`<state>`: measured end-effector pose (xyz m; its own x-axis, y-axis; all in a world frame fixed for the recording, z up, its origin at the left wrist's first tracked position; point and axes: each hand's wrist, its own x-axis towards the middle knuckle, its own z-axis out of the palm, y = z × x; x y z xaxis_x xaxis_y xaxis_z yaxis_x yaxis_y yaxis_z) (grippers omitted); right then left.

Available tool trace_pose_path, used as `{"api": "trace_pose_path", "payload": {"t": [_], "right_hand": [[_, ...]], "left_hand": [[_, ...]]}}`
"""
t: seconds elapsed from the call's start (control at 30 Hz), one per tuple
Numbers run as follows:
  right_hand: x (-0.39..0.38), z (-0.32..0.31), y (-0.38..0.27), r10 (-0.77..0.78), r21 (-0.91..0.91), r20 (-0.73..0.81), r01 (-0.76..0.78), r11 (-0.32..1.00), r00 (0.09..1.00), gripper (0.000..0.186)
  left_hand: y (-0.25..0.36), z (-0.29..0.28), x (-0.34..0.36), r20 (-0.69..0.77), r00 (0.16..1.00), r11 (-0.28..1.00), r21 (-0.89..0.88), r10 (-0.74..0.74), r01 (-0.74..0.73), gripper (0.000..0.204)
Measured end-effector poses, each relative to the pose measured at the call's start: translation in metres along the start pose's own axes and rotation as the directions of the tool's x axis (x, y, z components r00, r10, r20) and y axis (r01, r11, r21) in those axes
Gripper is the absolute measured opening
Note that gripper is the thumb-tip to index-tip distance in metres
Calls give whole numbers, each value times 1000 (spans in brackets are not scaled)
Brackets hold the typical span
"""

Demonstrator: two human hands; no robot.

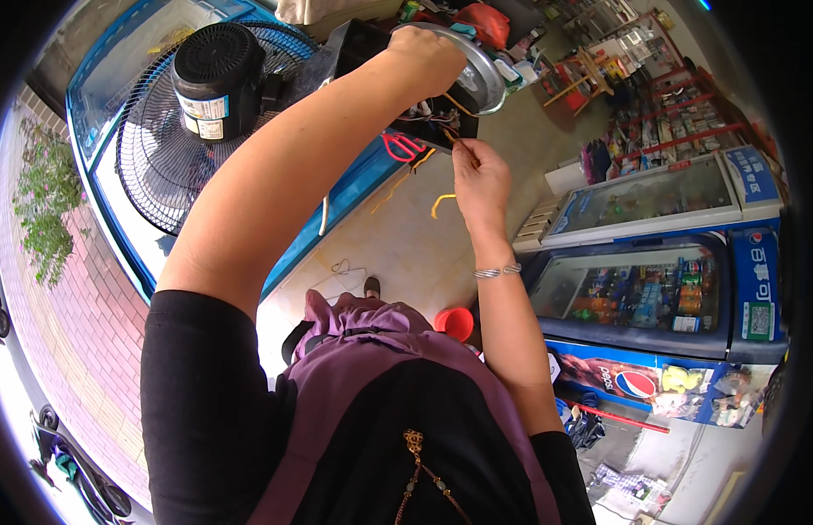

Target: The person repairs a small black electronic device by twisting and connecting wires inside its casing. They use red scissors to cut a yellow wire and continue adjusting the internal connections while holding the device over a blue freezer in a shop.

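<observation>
My left hand [428, 57] is closed in a fist above a black tray [440, 140], beside a round metal basin [487, 79]. What its fingers hold is hidden from view; a thin brown strip [461, 105] shows just below them. Lower and to the right, my right hand [483, 179] pinches a thin brownish cord [450, 134] at the tray's near edge. Pink-handled scissors [401, 147] lie by the tray's near left side. A yellow cord [440, 203] hangs close to my right wrist, and another yellowish cord [393, 188] hangs below the scissors.
A large black fan [216, 79] lies grille-down on a blue-framed case [100, 166] to my left. Drink-filled freezers [638, 293] stand to the right, with stocked shelves [678, 118] behind. On the floor near me is a red bucket [455, 324].
</observation>
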<state>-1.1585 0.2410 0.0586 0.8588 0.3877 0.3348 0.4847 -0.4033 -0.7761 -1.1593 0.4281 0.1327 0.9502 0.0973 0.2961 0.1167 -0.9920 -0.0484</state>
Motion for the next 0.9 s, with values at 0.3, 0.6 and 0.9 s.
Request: {"api": "trace_pose_path", "payload": {"t": [0.3,0.6,0.9], "right_hand": [[-2,-2,-10,-268,-437,-22,232,869,963,11],[-3,-8,-1,-507,-578,156,494,649,848,24],[-6,-8,-4,-453,-595,241,500,630,858,25]], "left_hand": [[1,-12,-2,87,996,999,-49,23,-19,23],[3,-5,0,39,999,1000,-31,-6,7,21],[1,-5,-1,43,999,998,-57,-9,12,21]]}}
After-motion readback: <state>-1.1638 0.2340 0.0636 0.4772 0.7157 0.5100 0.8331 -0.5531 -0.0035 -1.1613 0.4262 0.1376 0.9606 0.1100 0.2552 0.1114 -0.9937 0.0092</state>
